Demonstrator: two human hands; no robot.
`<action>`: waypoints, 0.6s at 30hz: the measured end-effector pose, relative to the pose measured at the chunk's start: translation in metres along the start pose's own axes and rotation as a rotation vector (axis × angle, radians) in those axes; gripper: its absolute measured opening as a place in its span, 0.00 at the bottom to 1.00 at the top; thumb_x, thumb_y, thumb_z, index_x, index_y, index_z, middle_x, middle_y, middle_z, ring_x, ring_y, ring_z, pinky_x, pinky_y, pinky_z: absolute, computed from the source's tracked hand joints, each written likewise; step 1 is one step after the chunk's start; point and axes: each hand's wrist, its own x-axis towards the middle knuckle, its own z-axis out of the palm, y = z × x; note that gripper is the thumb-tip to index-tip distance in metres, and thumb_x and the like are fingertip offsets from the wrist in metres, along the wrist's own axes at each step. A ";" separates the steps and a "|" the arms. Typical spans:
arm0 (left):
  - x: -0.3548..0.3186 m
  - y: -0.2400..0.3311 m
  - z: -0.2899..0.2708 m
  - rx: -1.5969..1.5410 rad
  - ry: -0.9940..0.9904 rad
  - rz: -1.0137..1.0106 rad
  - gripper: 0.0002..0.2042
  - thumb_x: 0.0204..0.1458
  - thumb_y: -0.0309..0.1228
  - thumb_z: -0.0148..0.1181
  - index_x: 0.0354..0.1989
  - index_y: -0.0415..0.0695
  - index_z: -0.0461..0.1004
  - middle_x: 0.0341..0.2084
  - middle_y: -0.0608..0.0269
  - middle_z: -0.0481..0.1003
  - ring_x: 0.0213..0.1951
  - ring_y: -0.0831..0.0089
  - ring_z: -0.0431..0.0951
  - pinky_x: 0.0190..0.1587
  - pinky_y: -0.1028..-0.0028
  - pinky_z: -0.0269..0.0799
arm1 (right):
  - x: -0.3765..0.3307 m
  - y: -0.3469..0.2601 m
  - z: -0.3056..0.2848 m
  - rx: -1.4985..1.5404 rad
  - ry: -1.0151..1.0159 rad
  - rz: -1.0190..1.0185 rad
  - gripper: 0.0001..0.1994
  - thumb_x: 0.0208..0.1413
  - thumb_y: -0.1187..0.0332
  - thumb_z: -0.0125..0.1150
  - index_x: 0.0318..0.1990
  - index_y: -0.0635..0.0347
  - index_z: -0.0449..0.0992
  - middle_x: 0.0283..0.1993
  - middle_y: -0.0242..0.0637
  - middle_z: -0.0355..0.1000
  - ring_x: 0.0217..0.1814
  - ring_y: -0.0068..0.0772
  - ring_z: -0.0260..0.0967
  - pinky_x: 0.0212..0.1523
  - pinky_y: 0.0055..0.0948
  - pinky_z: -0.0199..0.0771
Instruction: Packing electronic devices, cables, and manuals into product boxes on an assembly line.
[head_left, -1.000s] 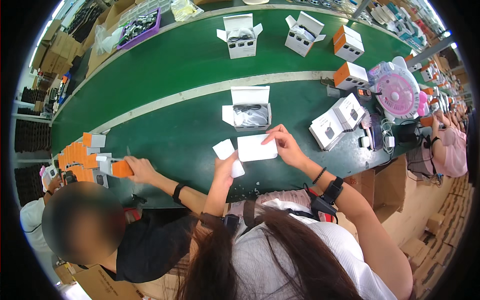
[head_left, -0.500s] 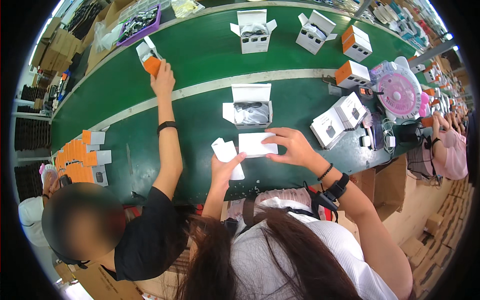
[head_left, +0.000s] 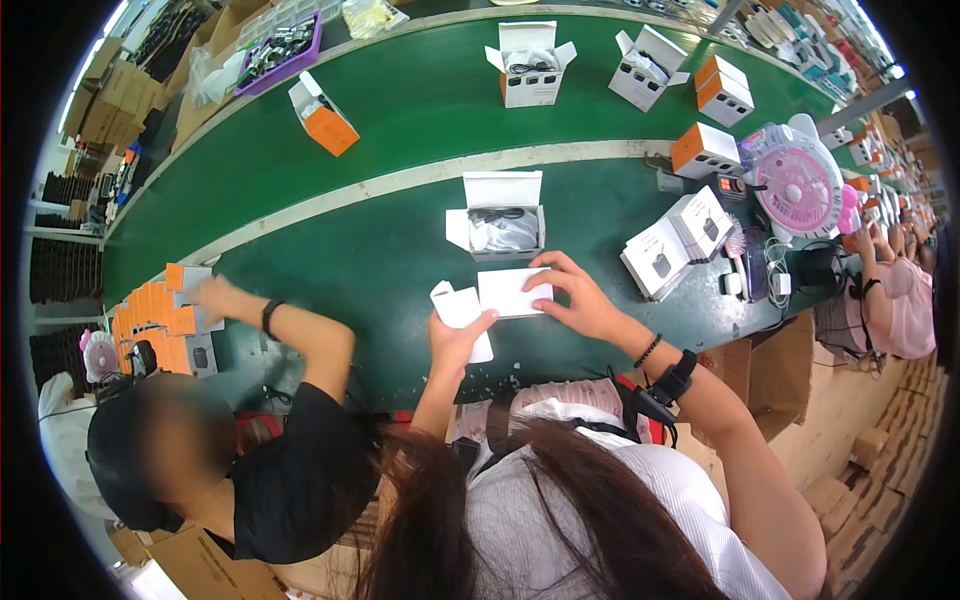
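Note:
In my left hand point(head_left: 456, 348) is a white folded card point(head_left: 461, 308), its thumb lying over the front. My right hand point(head_left: 580, 300) has its fingers curled round the right end of a flat white rectangular piece point(head_left: 512, 293), possibly a small box or a stack of leaflets. The card and this piece lie side by side, close together. Just beyond them stands an open white box point(head_left: 516, 183), flaps up, holding a black cable point(head_left: 497, 213) and something in a clear bag point(head_left: 505, 236). Right of my right hand sit stacks of white printed booklets point(head_left: 655, 262).
A co-worker's hand point(head_left: 215, 298) is at orange-and-white boxes point(head_left: 150, 312) on the left. More boxes point(head_left: 530, 88) stand on the green belt point(head_left: 420, 110) beyond a white strip. A pink fan point(head_left: 797, 185), cables point(head_left: 775, 260) and a hairbrush point(head_left: 735, 245) are at right.
The co-worker's hand has let go of the orange-and-white box on the belt and swung left to the stacked boxes. Boxes on the belt have shifted right. My left hand has shifted slightly right.

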 end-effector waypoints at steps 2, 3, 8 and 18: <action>-0.006 0.000 -0.001 0.012 0.016 0.004 0.19 0.39 0.22 0.72 0.41 0.35 0.73 0.35 0.60 0.77 0.35 0.74 0.78 0.39 0.75 0.73 | -0.002 -0.007 0.002 -0.333 0.002 -0.142 0.18 0.40 0.64 0.70 0.42 0.51 0.75 0.53 0.36 0.63 0.46 0.36 0.65 0.44 0.29 0.67; -0.010 0.000 -0.002 0.024 0.031 0.004 0.19 0.38 0.22 0.72 0.40 0.36 0.73 0.35 0.60 0.77 0.35 0.74 0.78 0.39 0.75 0.73 | -0.004 -0.016 0.001 -0.334 0.005 -0.142 0.18 0.40 0.64 0.70 0.42 0.51 0.75 0.53 0.36 0.63 0.46 0.36 0.65 0.44 0.29 0.67; -0.007 -0.002 -0.015 -0.045 0.011 -0.036 0.16 0.41 0.22 0.70 0.38 0.37 0.72 0.32 0.61 0.76 0.33 0.74 0.77 0.38 0.75 0.74 | -0.007 -0.032 0.001 -0.722 0.005 -0.333 0.26 0.33 0.64 0.72 0.44 0.48 0.70 0.54 0.39 0.63 0.50 0.43 0.65 0.45 0.35 0.70; -0.014 0.033 -0.047 -0.192 0.055 -0.092 0.15 0.46 0.19 0.62 0.43 0.36 0.67 0.35 0.54 0.76 0.31 0.70 0.78 0.34 0.73 0.75 | 0.048 -0.146 -0.147 -0.490 -0.095 -0.064 0.17 0.32 0.69 0.71 0.33 0.57 0.73 0.31 0.39 0.72 0.27 0.39 0.73 0.29 0.34 0.71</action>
